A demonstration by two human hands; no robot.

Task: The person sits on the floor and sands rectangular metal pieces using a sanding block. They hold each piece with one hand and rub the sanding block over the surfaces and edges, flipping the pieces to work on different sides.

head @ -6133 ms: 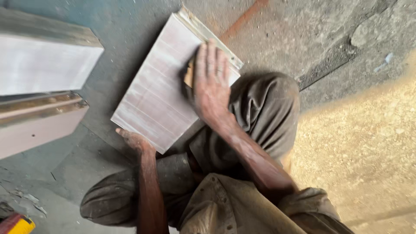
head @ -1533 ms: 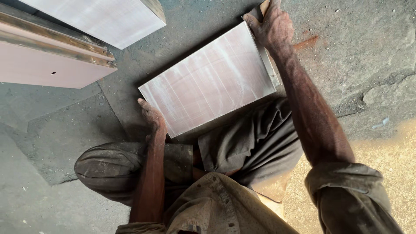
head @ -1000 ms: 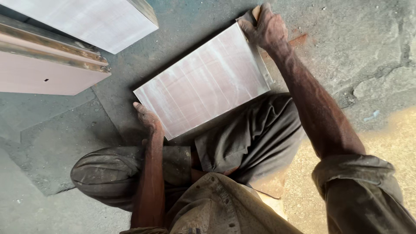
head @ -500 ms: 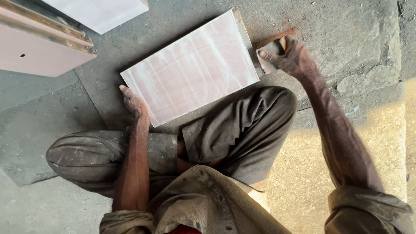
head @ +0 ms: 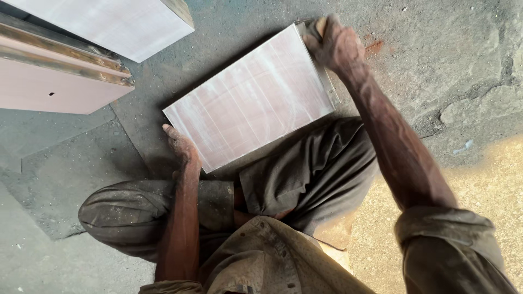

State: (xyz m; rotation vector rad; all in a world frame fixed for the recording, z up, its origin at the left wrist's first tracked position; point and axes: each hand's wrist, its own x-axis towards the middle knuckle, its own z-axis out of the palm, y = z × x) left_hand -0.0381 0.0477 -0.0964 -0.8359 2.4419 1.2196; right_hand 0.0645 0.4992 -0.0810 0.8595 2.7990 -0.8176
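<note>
A pale, dusty rectangular panel (head: 250, 98) lies tilted on the concrete floor in front of my crossed legs. My left hand (head: 181, 146) grips its near left corner. My right hand (head: 333, 44) presses on the far right corner, fingers curled around a small wooden block (head: 321, 24) that shows above the knuckles.
Two larger boards lie at the upper left: a pale one (head: 114, 22) and a pinkish one with a wooden edge (head: 49, 81). My dusty trousers (head: 305, 174) rest against the panel's near edge. Cracked concrete (head: 468, 71) extends right, and a sandy patch (head: 479, 179) lies lower right.
My right hand has moved from the panel's right side up onto its far right corner. My left hand stays on the near corner. The view has shifted a little.
</note>
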